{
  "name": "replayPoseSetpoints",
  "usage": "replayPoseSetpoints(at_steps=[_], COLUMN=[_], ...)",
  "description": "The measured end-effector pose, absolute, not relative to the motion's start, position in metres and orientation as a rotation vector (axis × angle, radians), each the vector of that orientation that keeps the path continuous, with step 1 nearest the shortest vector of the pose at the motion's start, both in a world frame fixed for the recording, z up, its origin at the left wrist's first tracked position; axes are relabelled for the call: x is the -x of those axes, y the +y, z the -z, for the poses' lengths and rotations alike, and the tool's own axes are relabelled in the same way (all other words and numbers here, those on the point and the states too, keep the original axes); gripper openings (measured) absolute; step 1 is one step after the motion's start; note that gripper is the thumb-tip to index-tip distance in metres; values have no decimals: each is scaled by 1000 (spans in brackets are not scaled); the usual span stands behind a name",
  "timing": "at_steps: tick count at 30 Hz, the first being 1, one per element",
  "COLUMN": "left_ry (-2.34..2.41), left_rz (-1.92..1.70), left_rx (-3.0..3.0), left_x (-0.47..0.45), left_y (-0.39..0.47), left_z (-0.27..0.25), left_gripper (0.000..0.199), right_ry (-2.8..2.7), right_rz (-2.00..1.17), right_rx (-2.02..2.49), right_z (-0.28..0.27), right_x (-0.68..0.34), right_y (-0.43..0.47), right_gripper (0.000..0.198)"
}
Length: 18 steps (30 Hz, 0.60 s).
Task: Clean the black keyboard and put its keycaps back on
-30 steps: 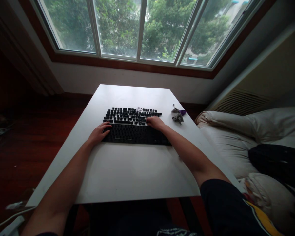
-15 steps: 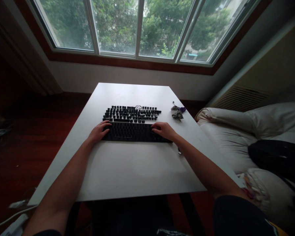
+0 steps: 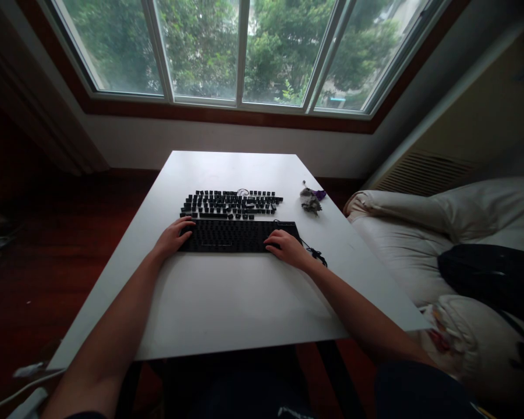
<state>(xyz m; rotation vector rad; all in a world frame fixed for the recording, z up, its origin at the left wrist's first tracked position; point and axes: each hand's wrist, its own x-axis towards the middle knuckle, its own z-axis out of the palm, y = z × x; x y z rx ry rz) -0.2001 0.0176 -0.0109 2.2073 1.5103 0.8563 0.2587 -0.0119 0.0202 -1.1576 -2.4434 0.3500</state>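
Note:
A black computer keyboard [image 3: 227, 237] lies flat on the white table [image 3: 227, 308]; its key field looks bare of keycaps. My left hand [image 3: 173, 236] grips its left end, fingers at the far corner and thumb on the near side. Over the right part of the keyboard, my right hand [image 3: 284, 247] has its fingers bent together and pointing down onto it. What they hold, if anything, is too small to make out. Just beyond the keyboard, loose black keycaps [image 3: 222, 203] stand in rows laid out like a key layout.
A crumpled grey and purple cloth [image 3: 311, 199] lies at the table's right. A black cable [image 3: 317, 254] is coiled beside the keyboard's right end. A pale sofa [image 3: 388, 233] with a dark bag [image 3: 484, 279] stands to the right. The window [image 3: 240, 58] is behind the table.
My right hand has moved down and a little left across the keyboard, uncovering its upper right corner and more of the cable. My left hand stays on the left end. The view has shifted slightly.

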Motion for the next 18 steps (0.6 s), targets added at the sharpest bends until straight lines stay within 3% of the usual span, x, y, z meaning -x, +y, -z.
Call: replayPoseSetpoints(at_steps=[9, 18], left_ry=[1500, 1511], left_rz=[-869, -877], left_rx=[-2218, -2208], left_x=[202, 201], left_y=[18, 17], left_z=[13, 15], left_gripper=[38, 37], right_ry=[-2493, -2609], right_rz=[-358, -68], right_rx=[1213, 1266], right_z=[-33, -34], right_x=[-255, -248], right_y=[-11, -27], right_gripper=[18, 16])
